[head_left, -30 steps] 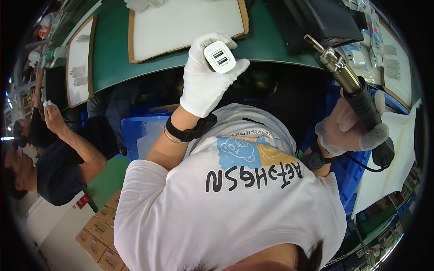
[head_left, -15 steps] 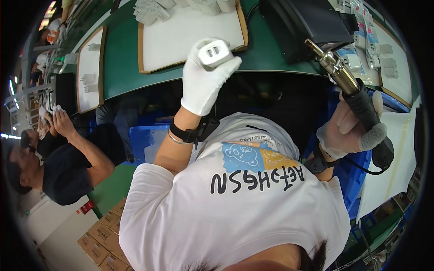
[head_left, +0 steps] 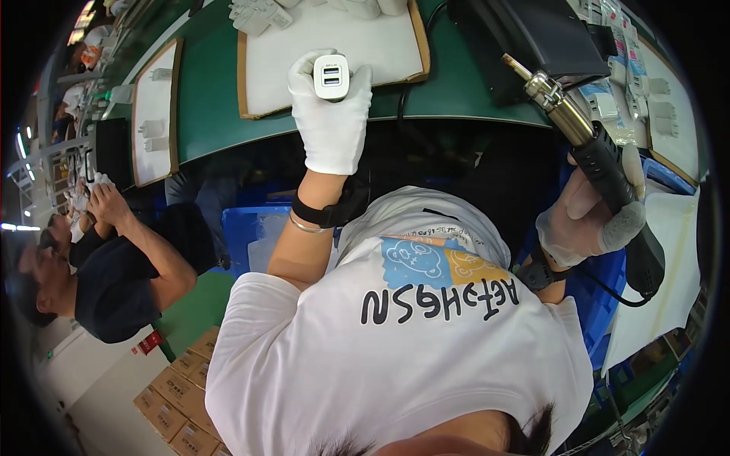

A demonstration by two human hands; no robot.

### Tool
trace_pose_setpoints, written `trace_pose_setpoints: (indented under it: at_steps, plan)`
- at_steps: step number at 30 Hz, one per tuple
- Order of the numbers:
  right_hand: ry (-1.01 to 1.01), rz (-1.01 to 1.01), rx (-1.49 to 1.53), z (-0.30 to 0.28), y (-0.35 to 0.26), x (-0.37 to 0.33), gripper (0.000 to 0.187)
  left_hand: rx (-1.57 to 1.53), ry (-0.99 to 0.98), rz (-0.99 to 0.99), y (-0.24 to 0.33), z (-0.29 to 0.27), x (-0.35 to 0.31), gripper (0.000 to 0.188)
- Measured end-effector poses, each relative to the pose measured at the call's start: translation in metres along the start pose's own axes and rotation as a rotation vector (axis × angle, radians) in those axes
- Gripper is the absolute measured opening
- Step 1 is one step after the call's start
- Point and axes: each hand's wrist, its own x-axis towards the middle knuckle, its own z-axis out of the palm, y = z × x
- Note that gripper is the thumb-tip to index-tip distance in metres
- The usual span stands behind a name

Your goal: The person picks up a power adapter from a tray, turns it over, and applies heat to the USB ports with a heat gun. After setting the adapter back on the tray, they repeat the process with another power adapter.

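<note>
In my left hand (head_left: 328, 133), white-gloved, is a small white charger (head_left: 331, 90) with two USB slots on the face turned toward me. Fingers and thumb close round its sides, over the near edge of the tray. My right hand (head_left: 582, 216), in a thin glove with grey fingertip covers, grips the black handle of a hot-air gun (head_left: 604, 163). Its narrow metal nozzle points up and to the left, apart from the charger. A black cable runs from the gun's lower end.
A white tray with a brown rim (head_left: 334, 38) bears several white chargers (head_left: 262, 14) at the back. A black box (head_left: 525, 42) stands on the green table (head_left: 209, 91). Bagged chargers (head_left: 608, 99) lie at right. Blue bins (head_left: 242, 228) sit below; a co-worker (head_left: 125, 273) sits at left.
My left hand has shifted slightly left and turned the charger, so its slotted face now stands straight toward me. The hot-air gun's nozzle has moved a little up and left.
</note>
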Motion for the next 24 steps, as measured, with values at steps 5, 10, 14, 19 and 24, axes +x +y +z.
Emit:
trace_pose_setpoints:
  at_steps: [5,10,14,19,24]
  plan:
    - [-0.026,-0.012,-0.003,-0.007,0.006,-0.004,0.069,0.075,0.03,-0.064,-0.007,0.001,0.003,0.044]
    - [0.062,-0.066,-0.058,-0.006,0.01,-0.008,0.068,0.101,0.07,-0.108,-0.006,0.002,0.005,0.045]
    - [-0.012,0.009,-0.051,-0.011,0.007,-0.011,0.067,0.056,0.07,-0.135,-0.008,0.002,0.005,0.045]
    - [-0.042,0.003,-0.052,-0.021,0.016,-0.01,0.068,0.046,0.066,-0.119,-0.009,0.002,0.004,0.046]
    - [-0.123,0.028,-0.022,-0.023,0.014,-0.009,0.068,0.003,0.053,-0.144,-0.015,0.001,0.004,0.052]
